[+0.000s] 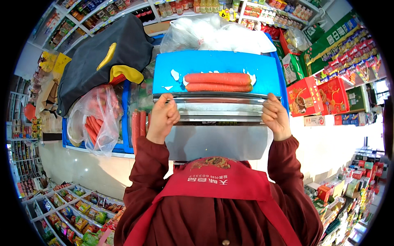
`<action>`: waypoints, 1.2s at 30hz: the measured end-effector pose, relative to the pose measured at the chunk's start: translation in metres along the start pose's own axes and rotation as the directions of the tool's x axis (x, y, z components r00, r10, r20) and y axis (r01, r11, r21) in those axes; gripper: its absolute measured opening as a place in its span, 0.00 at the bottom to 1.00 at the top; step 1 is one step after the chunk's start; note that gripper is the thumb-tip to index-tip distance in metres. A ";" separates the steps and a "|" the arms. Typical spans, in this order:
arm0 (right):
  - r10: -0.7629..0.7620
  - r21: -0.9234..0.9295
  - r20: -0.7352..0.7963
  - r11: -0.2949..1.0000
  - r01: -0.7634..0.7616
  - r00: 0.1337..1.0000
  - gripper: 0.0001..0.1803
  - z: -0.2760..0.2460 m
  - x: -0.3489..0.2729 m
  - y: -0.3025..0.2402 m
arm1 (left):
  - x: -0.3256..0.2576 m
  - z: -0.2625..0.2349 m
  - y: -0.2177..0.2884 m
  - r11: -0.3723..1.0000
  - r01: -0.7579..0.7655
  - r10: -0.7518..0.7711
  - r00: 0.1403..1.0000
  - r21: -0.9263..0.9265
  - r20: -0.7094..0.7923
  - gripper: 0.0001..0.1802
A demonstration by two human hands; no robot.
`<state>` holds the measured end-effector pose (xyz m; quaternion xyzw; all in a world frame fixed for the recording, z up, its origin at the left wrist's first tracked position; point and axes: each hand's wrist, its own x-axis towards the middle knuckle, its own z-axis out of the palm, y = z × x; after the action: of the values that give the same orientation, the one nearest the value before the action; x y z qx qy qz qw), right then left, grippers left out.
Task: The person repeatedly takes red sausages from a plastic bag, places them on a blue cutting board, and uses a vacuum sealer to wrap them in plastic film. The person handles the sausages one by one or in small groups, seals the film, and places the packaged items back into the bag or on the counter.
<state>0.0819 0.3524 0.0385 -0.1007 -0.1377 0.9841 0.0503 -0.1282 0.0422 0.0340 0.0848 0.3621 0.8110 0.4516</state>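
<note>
Two orange carrots (217, 78) lie side by side on a blue board (213, 60) whose surface shows worn white patches. Just below them is the metal front of a film-wrapping machine (213, 141), with shiny clear cling film (221, 107) across it. My left hand (163, 118) is closed in a pinch at the left end of the film, by the board's near left corner. At the opposite end my right hand (276, 116) pinches likewise, fingers curled. The film's edge between the hands is hard to make out.
More carrots fill a clear plastic bag (98, 123) at left, and others (138, 127) stand beside the machine. A dark cloth (104, 57) covers something behind them. White bags (205, 35) lie beyond the board. Red boxes (303, 96) stand at right; stocked shelves surround the area.
</note>
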 end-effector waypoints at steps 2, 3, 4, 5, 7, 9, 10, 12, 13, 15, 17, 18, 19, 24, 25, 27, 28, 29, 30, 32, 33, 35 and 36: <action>-0.060 0.137 0.177 0.990 0.036 0.982 0.04 0.019 0.008 -0.004 | 0.009 0.012 0.017 0.984 -0.069 0.081 0.995 -0.166 0.064 0.07; -0.102 0.208 0.256 0.977 0.048 0.961 0.04 0.028 0.013 -0.005 | 0.017 0.016 0.025 0.964 -0.094 0.120 0.988 -0.250 0.093 0.08; -0.179 0.225 0.300 0.968 0.112 0.937 0.04 0.037 0.027 -0.009 | 0.031 0.026 0.029 0.941 -0.195 0.192 0.981 -0.276 -0.040 0.09; -0.328 0.090 0.157 0.944 0.317 0.932 0.05 0.041 0.045 -0.010 | 0.051 0.039 0.032 0.911 -0.298 0.257 0.951 -0.286 -0.174 0.09; -0.567 -0.329 0.034 0.771 0.545 0.823 0.08 0.049 0.082 -0.009 | 0.092 0.048 0.029 0.879 -0.433 0.359 0.876 -0.199 -0.322 0.10; -0.645 -0.669 0.122 0.508 0.542 0.754 0.13 0.034 0.117 -0.012 | 0.134 0.033 0.019 0.864 -0.503 0.465 0.817 -0.027 -0.340 0.11; -0.680 -0.786 0.184 0.332 0.522 0.710 0.14 0.025 0.126 -0.003 | 0.145 0.028 0.012 0.878 -0.452 0.478 0.823 0.156 -0.306 0.11; -0.676 -0.927 0.270 0.009 0.375 0.685 0.15 0.013 0.137 0.008 | 0.157 0.018 -0.002 0.809 -0.310 0.475 0.845 0.500 -0.244 0.12; -0.650 -0.956 0.282 -0.126 0.266 0.705 0.16 0.009 0.139 0.010 | 0.163 0.013 -0.004 0.707 -0.190 0.443 0.870 0.682 -0.217 0.11; -0.598 -0.969 0.216 -0.231 0.092 0.772 0.16 0.007 0.142 0.004 | 0.168 0.008 -0.005 0.371 0.039 0.354 0.918 0.928 -0.180 0.12; -0.529 -0.947 0.125 -0.315 -0.058 0.839 0.16 0.005 0.139 -0.002 | 0.165 0.010 -0.008 0.235 0.063 0.317 0.938 0.970 -0.137 0.11; -0.494 -0.925 0.154 -0.377 -0.051 0.855 0.15 0.013 0.138 0.000 | 0.164 0.015 -0.004 0.176 0.072 0.290 0.949 0.982 -0.121 0.12; -0.465 -0.879 0.183 -0.473 -0.069 0.866 0.14 0.013 0.138 0.000 | 0.163 0.017 -0.003 0.117 0.078 0.261 0.959 0.990 -0.107 0.12; -0.239 -0.710 0.107 -0.698 -0.095 0.965 0.19 0.028 0.140 -0.006 | 0.161 0.014 0.000 0.031 0.054 0.200 0.978 0.998 -0.059 0.13; -0.235 -0.757 0.035 -0.641 -0.127 0.971 0.21 0.033 0.137 -0.007 | 0.161 0.011 0.001 0.031 0.043 0.179 0.983 0.999 -0.048 0.13; -0.215 -0.831 -0.109 -0.516 -0.208 0.970 0.26 0.038 0.128 -0.012 | 0.156 0.012 0.000 0.001 0.022 0.160 0.987 1.000 -0.022 0.15; -0.180 -0.838 -0.079 -0.520 -0.163 0.981 0.26 0.035 0.127 -0.016 | 0.152 0.016 0.001 -0.013 0.008 0.147 0.989 1.000 -0.006 0.17; -0.144 -0.844 -0.049 -0.523 -0.118 0.988 0.26 0.029 0.125 -0.020 | 0.149 0.021 0.004 -0.055 -0.032 0.092 0.995 0.998 0.037 0.20; -0.104 -0.850 -0.020 -0.522 -0.072 0.994 0.27 0.028 0.124 -0.020 | 0.143 0.027 0.009 -0.095 -0.070 0.034 0.997 0.993 0.074 0.23; -0.007 -0.791 0.009 -0.611 0.003 1.000 0.26 0.029 0.117 -0.022 | 0.134 0.028 0.015 -0.157 -0.188 -0.146 0.975 0.970 0.165 0.30; 0.041 -0.760 0.020 -0.648 0.042 0.999 0.29 0.030 0.113 -0.022 | 0.130 0.028 0.016 -0.183 -0.209 -0.160 0.971 0.961 0.180 0.29; 0.058 -0.768 0.070 -0.634 0.091 0.996 0.34 0.028 0.108 -0.021 | 0.122 0.029 0.019 -0.233 -0.251 -0.188 0.959 0.939 0.210 0.32; 0.068 -0.770 0.098 -0.627 0.119 0.993 0.37 0.029 0.106 -0.020 | 0.121 0.028 0.021 -0.223 -0.242 -0.194 0.960 0.944 0.201 0.37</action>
<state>-0.0267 0.3771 0.0519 -0.0332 -0.9518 0.3013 -0.0469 -0.1992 0.1453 0.0456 0.5249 0.7892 0.2068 0.2424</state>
